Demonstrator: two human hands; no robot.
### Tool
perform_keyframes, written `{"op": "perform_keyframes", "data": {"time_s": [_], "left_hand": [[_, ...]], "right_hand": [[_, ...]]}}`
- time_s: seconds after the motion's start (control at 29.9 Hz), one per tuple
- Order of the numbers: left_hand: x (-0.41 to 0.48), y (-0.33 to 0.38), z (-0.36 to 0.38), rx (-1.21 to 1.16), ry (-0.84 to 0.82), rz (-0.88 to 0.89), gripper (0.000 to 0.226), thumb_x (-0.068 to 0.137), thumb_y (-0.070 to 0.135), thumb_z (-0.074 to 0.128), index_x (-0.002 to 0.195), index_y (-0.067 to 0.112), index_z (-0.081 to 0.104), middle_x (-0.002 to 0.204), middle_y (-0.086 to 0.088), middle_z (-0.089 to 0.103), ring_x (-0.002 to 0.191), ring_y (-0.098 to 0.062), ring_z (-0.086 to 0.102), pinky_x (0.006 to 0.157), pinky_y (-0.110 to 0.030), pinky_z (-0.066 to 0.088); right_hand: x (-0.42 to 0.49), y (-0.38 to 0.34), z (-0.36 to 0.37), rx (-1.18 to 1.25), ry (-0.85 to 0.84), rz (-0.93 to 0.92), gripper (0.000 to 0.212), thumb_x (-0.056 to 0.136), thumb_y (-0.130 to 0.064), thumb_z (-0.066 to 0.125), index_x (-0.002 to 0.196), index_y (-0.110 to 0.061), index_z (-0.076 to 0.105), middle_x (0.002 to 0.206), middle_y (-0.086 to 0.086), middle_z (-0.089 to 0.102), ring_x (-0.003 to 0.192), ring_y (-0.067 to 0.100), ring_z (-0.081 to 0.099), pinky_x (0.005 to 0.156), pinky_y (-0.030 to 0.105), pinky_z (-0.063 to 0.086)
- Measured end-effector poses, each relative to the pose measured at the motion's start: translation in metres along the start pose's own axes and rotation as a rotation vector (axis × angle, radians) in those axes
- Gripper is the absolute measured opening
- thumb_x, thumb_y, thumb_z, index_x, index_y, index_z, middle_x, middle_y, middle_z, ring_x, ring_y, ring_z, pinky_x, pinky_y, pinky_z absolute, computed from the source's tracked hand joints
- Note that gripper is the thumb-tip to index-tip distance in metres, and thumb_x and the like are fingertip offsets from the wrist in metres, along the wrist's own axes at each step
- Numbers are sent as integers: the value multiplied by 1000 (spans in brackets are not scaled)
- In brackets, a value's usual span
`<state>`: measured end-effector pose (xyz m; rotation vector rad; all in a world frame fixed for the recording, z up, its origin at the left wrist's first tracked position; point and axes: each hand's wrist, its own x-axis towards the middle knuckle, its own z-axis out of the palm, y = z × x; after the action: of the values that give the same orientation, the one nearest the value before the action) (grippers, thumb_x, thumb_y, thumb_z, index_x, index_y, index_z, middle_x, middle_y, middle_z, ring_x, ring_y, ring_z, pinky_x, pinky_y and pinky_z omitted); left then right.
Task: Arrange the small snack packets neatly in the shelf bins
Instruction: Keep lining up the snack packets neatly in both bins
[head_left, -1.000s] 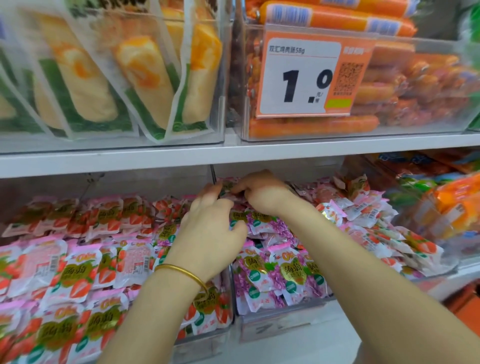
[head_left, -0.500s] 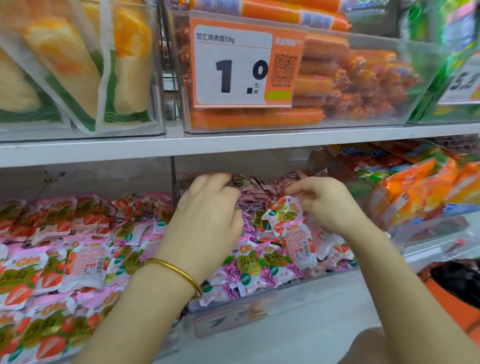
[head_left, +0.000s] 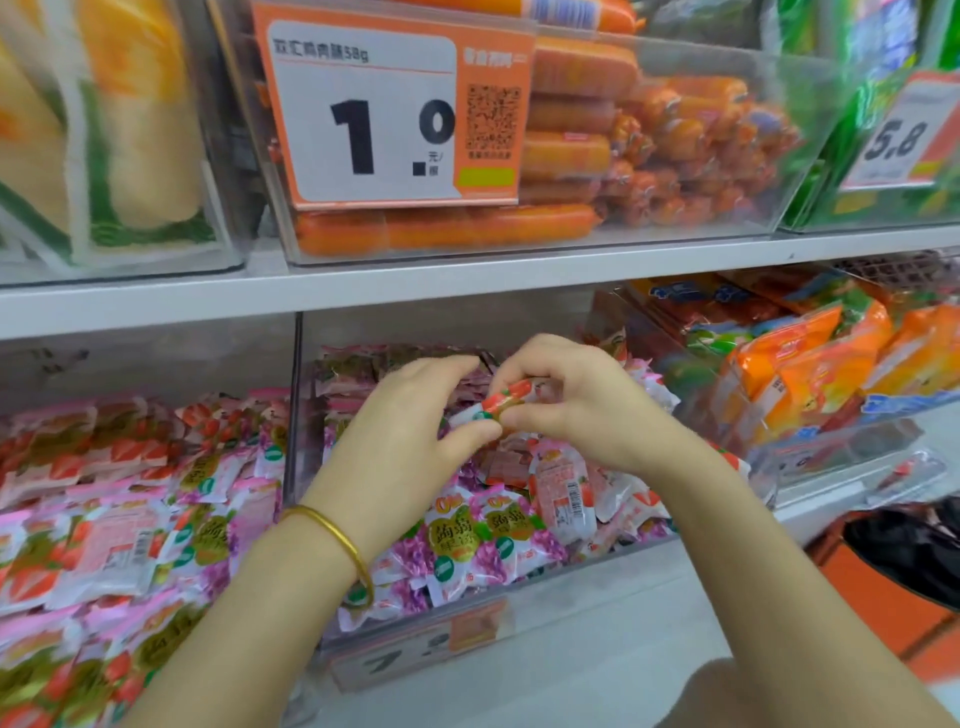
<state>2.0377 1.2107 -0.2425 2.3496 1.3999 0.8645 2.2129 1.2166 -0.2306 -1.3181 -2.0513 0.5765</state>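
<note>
Red and white with a green tip, a small packet (head_left: 506, 402) is held in the middle of the frame, just above the clear middle bin (head_left: 292, 405). The right hand (head_left: 582, 410) pinches it between thumb and curled forefingers, and the left hand (head_left: 410, 431) closes thumb and fingers on its left end, so both hands grip the one packet. The step looks like sorting: this bin holds mostly purple packets (head_left: 452, 545), with a few red ones mixed in along its right side, so the packet is probably a stray that has been picked out. A heap of matching red packets (head_left: 114, 540) fills the left of the frame. The next move probably needs one hand to let go so the other can carry the packet left across the bin wall and lay it flat on that heap, face up like the rest. The shelf board (head_left: 467, 283) sits low over the bins and leaves little room to lift, so the hands have to work in from the front. Above it are orange sausages (head_left: 571, 156) behind a price tag (head_left: 374, 119). Orange bags (head_left: 810, 364) crowd the right of the frame, near the right wrist. A gold bracelet (head_left: 337, 540) on the left wrist hangs near the loose packets and could catch one.
</note>
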Motion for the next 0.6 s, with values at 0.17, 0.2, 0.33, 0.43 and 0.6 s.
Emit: {"op": "perform_keyframes", "data": {"time_s": [0.17, 0.2, 0.33, 0.43, 0.6], "left_hand": [[3, -1, -3, 61, 132, -55, 16, 86, 26, 62, 99, 18, 64, 90, 1, 66, 84, -19, 59, 67, -28, 35], [3, -4, -5, 52, 165, -90, 15, 86, 25, 62, 98, 16, 64, 88, 0, 66, 81, -19, 59, 66, -27, 34], [2, -9, -9, -162, 170, -231, 6, 86, 20, 63, 88, 16, 58, 81, 0, 64, 69, -19, 67, 73, -38, 55], [2, -8, -7, -320, 108, -344, 12, 89, 17, 60, 82, 17, 50, 76, 0, 65, 58, -14, 68, 69, -43, 57], [1, -13, -3, -491, 39, -418, 20, 92, 17, 55, 105, 4, 48, 93, -18, 67, 59, -18, 70, 73, -51, 56]], "right_hand": [[7, 5, 1, 423, 131, 136, 35, 81, 6, 60, 101, -22, 57, 91, -3, 64, 78, 4, 61, 74, 22, 51], [12, 12, 3, 366, 184, 206, 33, 83, 5, 57, 103, -21, 56, 92, -1, 66, 83, 11, 63, 78, 28, 53], [26, 32, 22, -425, 62, 357, 22, 91, -25, 55, 105, -10, 63, 101, 8, 65, 96, 27, 61, 81, 37, 51], [30, 29, 36, -606, -126, 451, 39, 95, -43, 46, 102, -6, 56, 99, 11, 52, 96, 33, 57, 71, 35, 44], [30, 29, 39, -707, -106, 434, 34, 91, -30, 58, 114, -6, 53, 118, 15, 49, 98, 36, 57, 69, 36, 43]]}}
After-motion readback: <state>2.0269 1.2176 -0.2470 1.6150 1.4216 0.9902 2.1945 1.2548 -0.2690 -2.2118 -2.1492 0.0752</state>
